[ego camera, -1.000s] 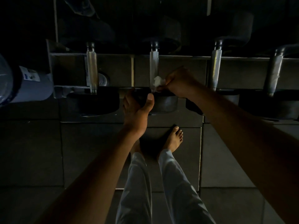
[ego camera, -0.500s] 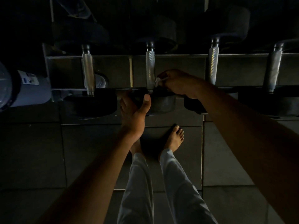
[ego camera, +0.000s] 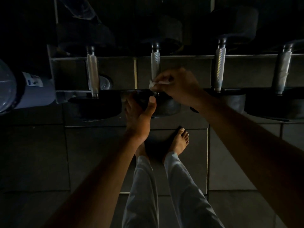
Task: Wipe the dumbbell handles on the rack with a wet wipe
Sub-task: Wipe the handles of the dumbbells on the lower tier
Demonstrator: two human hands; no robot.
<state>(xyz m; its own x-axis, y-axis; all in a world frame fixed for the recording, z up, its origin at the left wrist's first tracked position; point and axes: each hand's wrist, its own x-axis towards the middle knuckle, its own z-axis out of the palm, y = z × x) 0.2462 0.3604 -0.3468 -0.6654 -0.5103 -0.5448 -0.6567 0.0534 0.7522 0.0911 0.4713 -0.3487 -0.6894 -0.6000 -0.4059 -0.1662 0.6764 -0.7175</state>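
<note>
Several dumbbells lie across a metal rack (ego camera: 181,57), their knurled steel handles pointing toward me in dim light. My right hand (ego camera: 179,85) pinches a white wet wipe (ego camera: 152,84) against the near end of the second handle (ego camera: 155,64). My left hand (ego camera: 139,112) grips the near black weight head (ego camera: 166,105) of that same dumbbell from below, thumb on its front. The other handles, first (ego camera: 92,74), third (ego camera: 219,69) and fourth (ego camera: 282,71), stand untouched.
A large water bottle (ego camera: 24,89) with a label lies on its side at the left, beside the rack's end. My bare feet (ego camera: 180,140) and pale trousers stand on the grey tiled floor just before the rack.
My right hand has slid the wipe along the second handle, now back down at its near end. The left hand has kept its grip on the weight head.
</note>
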